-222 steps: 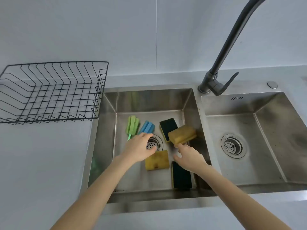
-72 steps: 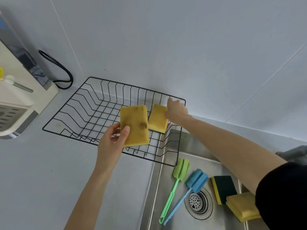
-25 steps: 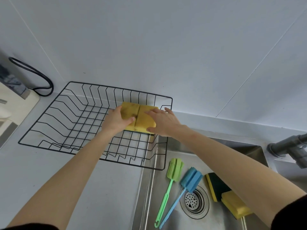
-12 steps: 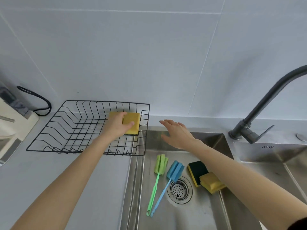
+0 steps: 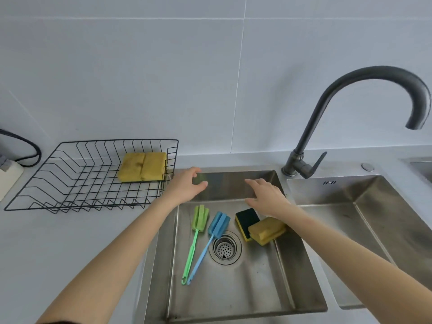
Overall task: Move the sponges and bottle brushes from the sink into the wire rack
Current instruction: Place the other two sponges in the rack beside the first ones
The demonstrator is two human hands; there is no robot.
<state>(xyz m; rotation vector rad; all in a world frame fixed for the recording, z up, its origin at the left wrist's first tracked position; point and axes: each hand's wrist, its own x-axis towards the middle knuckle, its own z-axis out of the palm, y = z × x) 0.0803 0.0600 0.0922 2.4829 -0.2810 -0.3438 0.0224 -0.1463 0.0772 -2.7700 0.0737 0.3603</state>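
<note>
hands hover empty over the sink [image 5: 233, 288], left hand [image 5: 184, 185] and right hand [image 5: 266, 197] spread open.

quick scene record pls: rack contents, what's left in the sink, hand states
rack contents: two yellow sponges side by side, far right corner of the wire rack
sink contents: green bottle brush, blue bottle brush, green-topped sponge, yellow sponge leaning on it
sink: left basin, drain strainer at centre
left hand: open, empty, over the basin's far left corner
right hand: open, empty, above the sponges in the basin
remaining to move: four items
</note>
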